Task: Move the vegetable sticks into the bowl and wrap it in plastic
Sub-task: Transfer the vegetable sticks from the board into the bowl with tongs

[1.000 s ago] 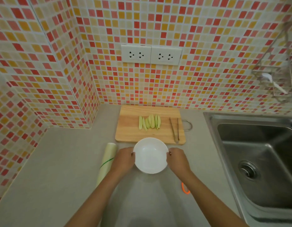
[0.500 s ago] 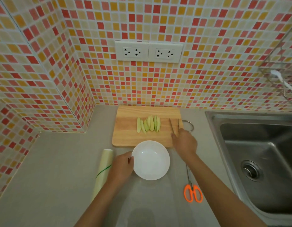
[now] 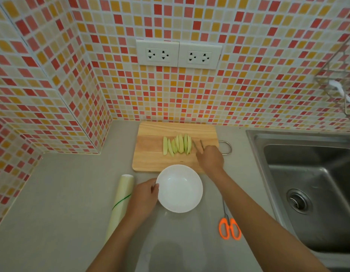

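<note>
Now right hand (image 3: 210, 158) off bowl (image 3: 180, 188), fingers grasping tongs (image 3: 197, 144) on cutting board's right edge; left hand (image 3: 145, 195) holding bowl rim. Cucumber sticks (image 3: 177, 144) next.

Soft, even, fairly bright light fills the scene, with a warm cast on the tiled wall (image 3: 238, 91). A faint shadow lies on the grey countertop (image 3: 58, 193) near the bottom edge, and the white bowl (image 3: 180, 188) shows small highlights without harsh glare. Wide-angle distortion bends the tile lines and the steel sink (image 3: 307, 185) toward the edges, where detail softens; the centre is sharp.
</note>
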Demonstrator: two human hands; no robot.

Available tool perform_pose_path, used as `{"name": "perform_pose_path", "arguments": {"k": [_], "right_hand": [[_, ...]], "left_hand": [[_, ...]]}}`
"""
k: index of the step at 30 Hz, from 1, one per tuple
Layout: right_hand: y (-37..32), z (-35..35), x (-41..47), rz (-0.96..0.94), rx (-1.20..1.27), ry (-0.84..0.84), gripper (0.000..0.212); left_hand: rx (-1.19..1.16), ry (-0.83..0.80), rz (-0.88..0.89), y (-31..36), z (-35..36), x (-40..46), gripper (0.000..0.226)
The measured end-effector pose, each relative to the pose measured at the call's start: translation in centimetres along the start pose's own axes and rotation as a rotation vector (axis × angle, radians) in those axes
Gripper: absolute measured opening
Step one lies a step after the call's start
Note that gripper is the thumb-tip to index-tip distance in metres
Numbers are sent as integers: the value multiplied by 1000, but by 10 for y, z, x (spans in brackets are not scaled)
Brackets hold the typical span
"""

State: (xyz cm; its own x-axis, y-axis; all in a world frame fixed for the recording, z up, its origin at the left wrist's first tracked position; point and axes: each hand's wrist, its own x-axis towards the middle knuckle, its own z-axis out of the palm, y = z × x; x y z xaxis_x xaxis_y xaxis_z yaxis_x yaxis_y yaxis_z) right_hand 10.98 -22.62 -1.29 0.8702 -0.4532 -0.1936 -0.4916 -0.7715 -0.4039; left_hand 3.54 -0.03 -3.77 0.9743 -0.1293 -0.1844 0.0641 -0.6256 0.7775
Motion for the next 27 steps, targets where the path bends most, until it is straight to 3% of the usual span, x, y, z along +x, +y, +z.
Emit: {"name": "perform_pose_path", "arguments": {"k": [5,10,27], "right_hand": [[-13,3,-12,-56,47,-31,39],[-25,-1,-10,-47,-42,-53,9],[-29,-2,-8,-70,-209,-37,10]], "left_hand": [[19,-13,-10,2,-1,0,24],[30,-15,5,6,-3,0,24],[11,-17,-4,6,-2,-3,24]]}}
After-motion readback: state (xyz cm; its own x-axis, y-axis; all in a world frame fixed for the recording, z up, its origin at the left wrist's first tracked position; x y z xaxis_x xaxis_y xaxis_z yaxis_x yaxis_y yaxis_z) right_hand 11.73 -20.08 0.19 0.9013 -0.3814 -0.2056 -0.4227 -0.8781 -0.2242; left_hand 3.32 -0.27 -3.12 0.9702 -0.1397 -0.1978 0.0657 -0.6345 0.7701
